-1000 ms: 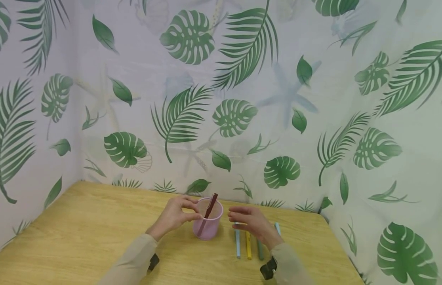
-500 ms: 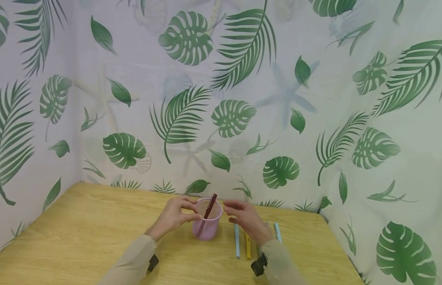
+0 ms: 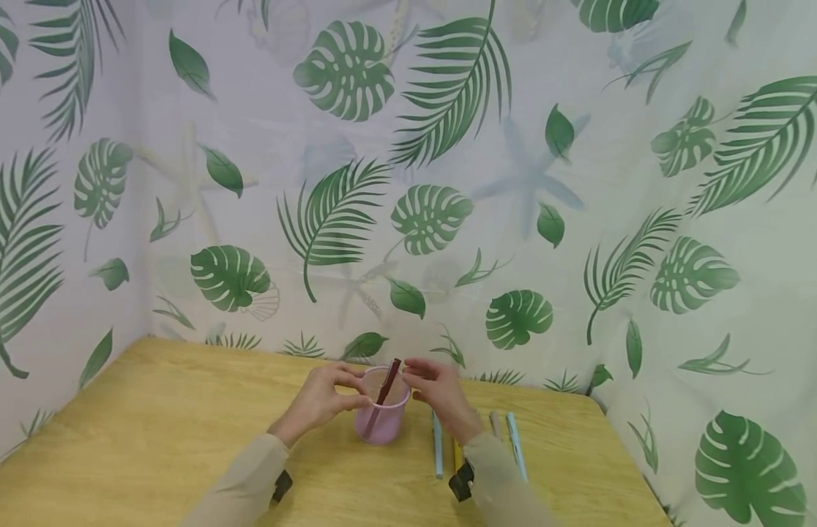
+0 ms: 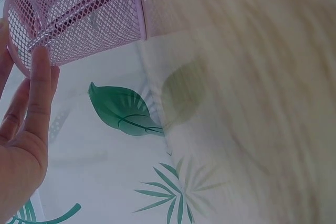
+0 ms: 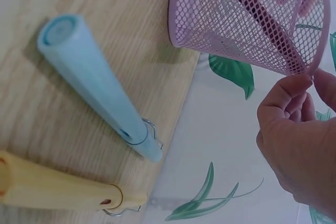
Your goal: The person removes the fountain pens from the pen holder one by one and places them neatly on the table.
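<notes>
A pink mesh pen holder (image 3: pixel 375 428) stands upright on the table, with one dark red pen (image 3: pixel 390 378) leaning inside it. My left hand (image 3: pixel 321 399) holds the holder's rim on the left, thumb in front and fingers behind. On the opposite side, my right hand (image 3: pixel 441 395) pinches the rim between thumb and index finger, seen closely in the right wrist view. Under the right forearm lie a light blue pen (image 3: pixel 438 448) and a yellow pen (image 5: pixel 58 184), the latter mostly hidden in the head view.
Right of the right wrist lie a greyish pen (image 3: pixel 495 424), partly covered, and another light blue pen (image 3: pixel 517 446). The wooden table (image 3: pixel 151 424) meets a leaf-patterned cloth wall (image 3: pixel 408 219) behind the holder. Dark wrist cameras (image 3: pixel 282 486) hang under both forearms.
My right hand has moved left from above the pens to the pen holder's rim and now grips it. The left hand keeps its hold, and the holder stays about in place.
</notes>
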### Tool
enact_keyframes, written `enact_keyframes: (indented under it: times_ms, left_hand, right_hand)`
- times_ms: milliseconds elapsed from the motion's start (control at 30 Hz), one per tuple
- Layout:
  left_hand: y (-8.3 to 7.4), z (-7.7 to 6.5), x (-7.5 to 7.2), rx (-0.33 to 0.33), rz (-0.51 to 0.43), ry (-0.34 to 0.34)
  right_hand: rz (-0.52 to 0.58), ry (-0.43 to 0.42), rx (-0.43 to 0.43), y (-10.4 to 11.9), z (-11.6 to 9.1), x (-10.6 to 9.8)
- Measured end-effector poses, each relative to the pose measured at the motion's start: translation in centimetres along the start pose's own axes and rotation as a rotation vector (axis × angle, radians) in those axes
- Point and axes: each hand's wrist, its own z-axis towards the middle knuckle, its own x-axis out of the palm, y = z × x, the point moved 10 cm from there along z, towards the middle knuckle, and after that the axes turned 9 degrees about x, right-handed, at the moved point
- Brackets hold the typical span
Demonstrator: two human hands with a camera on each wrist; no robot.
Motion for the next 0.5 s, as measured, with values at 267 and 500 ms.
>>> enact_keyframes:
  times_ms: [267, 500]
  left_hand:
    - [0.1, 0.0, 0.0, 0.006, -0.021, 0.002]
    - [0.1, 0.2, 0.0, 0.012, -0.014, 0.011]
  right_hand:
    - [0.002, -0.007, -0.05, 0.7, 0.5, 0.8]
    - [-0.048, -0.027, -0.089, 1.2, 0.9, 1.3]
